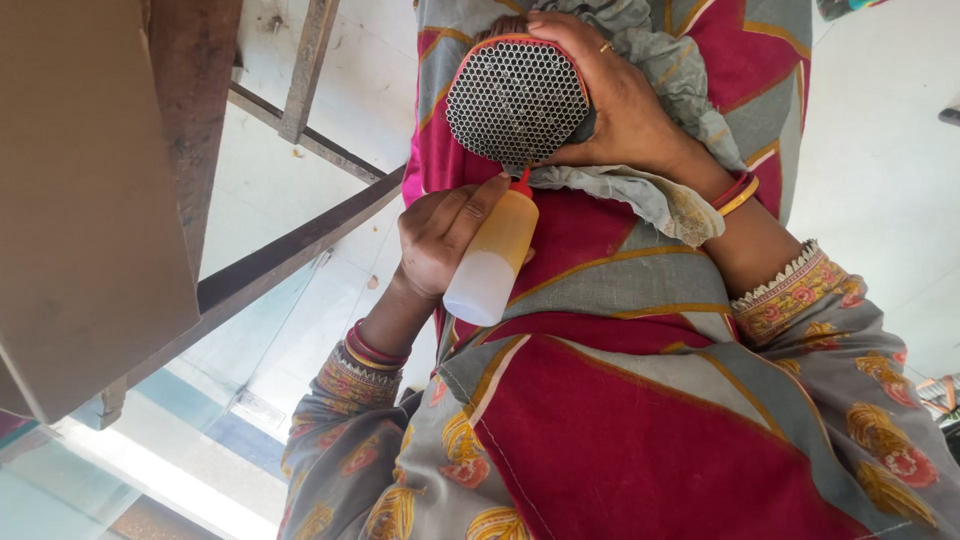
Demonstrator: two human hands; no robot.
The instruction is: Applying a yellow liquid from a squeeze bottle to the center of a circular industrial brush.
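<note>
**One bottle tip at one tube bundle**

Left hand [445,235] clenched round one squeeze bottle [493,258], clear plastic with yellowish liquid in its upper part, fingers [470,205] wrapped about the body, red nozzle [521,183] just past the fingertips and touching the lower edge of the bundle. Right hand [615,100] grasping one hexagonal bundle of thin metal tubes [515,100], open ends facing the camera, too many to count, bound by a red band; fingers curled over its top and side. One crumpled grey cloth [640,195] beneath that palm. Red and grey patterned fabric [640,400] spread over the lap under both hands. Bangles on each wrist. Wooden frame [300,250] off beyond the left knuckles
</note>
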